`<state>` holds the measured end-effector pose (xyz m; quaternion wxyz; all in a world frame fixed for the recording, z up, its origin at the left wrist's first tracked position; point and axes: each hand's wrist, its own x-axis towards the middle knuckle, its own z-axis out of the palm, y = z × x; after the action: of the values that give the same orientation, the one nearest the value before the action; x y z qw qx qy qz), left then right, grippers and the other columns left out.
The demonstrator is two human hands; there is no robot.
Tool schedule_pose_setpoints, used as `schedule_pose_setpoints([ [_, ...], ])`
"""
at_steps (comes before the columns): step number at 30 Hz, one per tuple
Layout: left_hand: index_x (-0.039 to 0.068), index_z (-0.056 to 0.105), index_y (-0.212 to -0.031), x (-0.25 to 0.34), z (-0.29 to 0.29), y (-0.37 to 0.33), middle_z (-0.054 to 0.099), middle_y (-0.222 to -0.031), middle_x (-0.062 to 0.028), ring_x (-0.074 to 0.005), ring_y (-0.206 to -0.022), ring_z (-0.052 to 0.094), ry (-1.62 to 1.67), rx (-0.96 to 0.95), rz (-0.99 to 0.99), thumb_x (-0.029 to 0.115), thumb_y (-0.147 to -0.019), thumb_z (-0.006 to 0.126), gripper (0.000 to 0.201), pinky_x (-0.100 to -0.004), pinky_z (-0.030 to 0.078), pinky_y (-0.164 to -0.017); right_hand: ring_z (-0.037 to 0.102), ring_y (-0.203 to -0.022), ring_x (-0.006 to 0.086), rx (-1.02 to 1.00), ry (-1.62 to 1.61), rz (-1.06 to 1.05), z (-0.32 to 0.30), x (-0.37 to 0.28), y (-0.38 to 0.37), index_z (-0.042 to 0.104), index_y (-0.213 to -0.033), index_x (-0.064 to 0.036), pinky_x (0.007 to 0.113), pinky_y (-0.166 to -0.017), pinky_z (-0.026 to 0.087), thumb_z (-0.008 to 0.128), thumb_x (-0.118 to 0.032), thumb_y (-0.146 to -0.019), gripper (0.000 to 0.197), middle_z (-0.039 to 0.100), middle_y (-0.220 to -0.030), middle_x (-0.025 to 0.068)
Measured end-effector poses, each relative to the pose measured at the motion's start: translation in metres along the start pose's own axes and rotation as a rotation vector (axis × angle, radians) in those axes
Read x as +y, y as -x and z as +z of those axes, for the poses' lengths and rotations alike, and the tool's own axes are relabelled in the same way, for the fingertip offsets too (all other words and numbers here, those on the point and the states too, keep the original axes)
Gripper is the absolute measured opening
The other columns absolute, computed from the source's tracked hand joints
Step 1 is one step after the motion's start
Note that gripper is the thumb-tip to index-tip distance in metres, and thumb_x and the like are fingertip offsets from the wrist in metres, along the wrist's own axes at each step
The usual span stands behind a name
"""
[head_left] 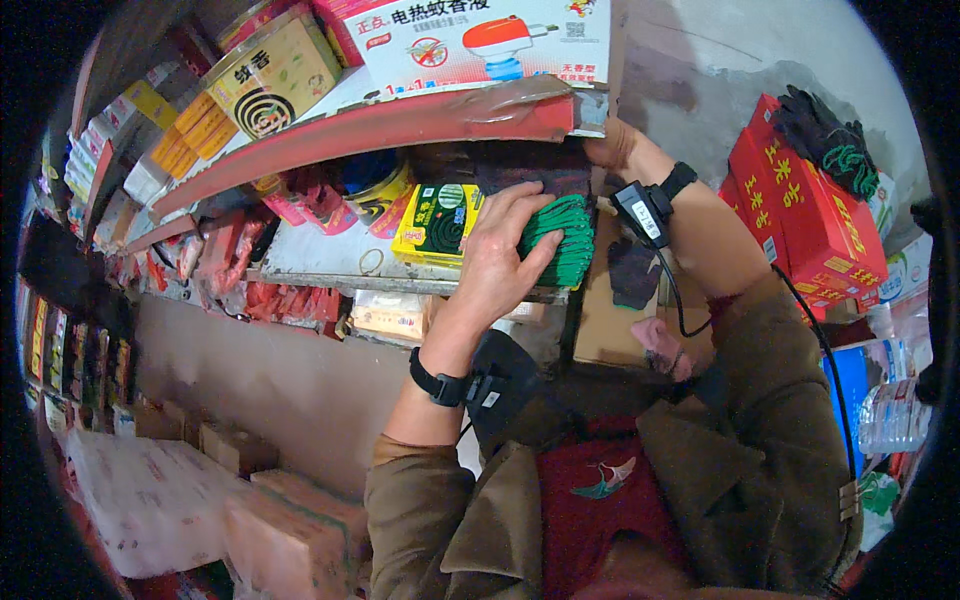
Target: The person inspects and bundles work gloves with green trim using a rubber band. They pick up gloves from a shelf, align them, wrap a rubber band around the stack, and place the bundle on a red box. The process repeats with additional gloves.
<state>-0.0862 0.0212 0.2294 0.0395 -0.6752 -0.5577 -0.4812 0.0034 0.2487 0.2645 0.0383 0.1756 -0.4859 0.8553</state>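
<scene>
A stack of dark work gloves with green cuffs (560, 235) lies on a shelf (330, 262) under a red shelf edge (400, 120). My left hand (500, 255) presses flat on the front of the stack, fingers spread over the green cuffs. My right hand (612, 148) reaches in behind the stack at its right end, its fingers hidden by the shelf and the gloves. Both wrists carry black straps with small devices. A yellow and green coil box (435, 225) stands just left of the gloves.
Red boxes (800, 215) with more dark gloves (830, 135) on top sit at the right. A round tin (275, 75) and a large white box (480, 40) stand on the upper shelf. Cardboard cartons (290, 520) lie low left; water bottles (890, 415) at right.
</scene>
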Motion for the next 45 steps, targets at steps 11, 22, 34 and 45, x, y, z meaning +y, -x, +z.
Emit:
schedule_pose_setpoints([
  [11, 0.004, 0.063, -0.120, -0.003, -0.001, 0.000, 0.062, -0.127, -0.0169, -0.0357, -0.119, 0.057, -0.024, -0.019, -0.006, 0.015, -0.085, 0.072, 0.037, -0.0424, 0.044, -0.102, 0.066, -0.106, 0.0340, 0.478, 1.639, -0.463, -0.032, 0.009, -0.001, 0.063, -0.122, -0.0035, 0.040, -0.090, 0.053, 0.068, -0.017, -0.086, 0.039, 0.069, -0.112, 0.0209],
  [22, 0.004, 0.064, -0.122, -0.005, -0.001, 0.000, 0.062, -0.126, -0.0195, -0.0371, -0.117, 0.057, -0.004, -0.029, 0.000, 0.012, -0.085, 0.071, 0.039, -0.0431, 0.043, -0.103, 0.067, -0.097, 0.0409, 0.860, 1.684, -0.252, -0.072, 0.016, 0.009, 0.064, -0.108, -0.0025, 0.045, -0.082, 0.055, 0.074, -0.022, -0.078, 0.037, 0.070, -0.100, 0.0227],
  [34, 0.005, 0.062, -0.128, -0.004, 0.000, -0.004, 0.062, -0.125, -0.0180, -0.0362, -0.116, 0.058, -0.015, -0.063, -0.018, 0.010, -0.086, 0.070, 0.043, -0.0428, 0.044, -0.102, 0.067, -0.100, 0.0334, 0.747, 1.402, -0.341, 0.040, 0.028, 0.049, 0.070, -0.105, -0.0012, 0.040, -0.088, 0.052, 0.064, -0.027, -0.092, 0.029, 0.069, -0.105, 0.0179],
  [45, 0.012, 0.074, -0.110, 0.001, -0.020, -0.024, 0.061, -0.124, -0.0151, -0.0336, -0.116, 0.051, -0.297, -0.036, 0.066, 0.028, -0.087, 0.072, 0.027, -0.0448, 0.039, -0.101, 0.057, -0.119, 0.0320, 0.499, 1.537, -0.384, 0.066, 0.061, 0.072, 0.063, -0.122, -0.0058, 0.043, -0.104, 0.042, 0.063, -0.025, -0.096, 0.033, 0.065, -0.122, 0.0140],
])
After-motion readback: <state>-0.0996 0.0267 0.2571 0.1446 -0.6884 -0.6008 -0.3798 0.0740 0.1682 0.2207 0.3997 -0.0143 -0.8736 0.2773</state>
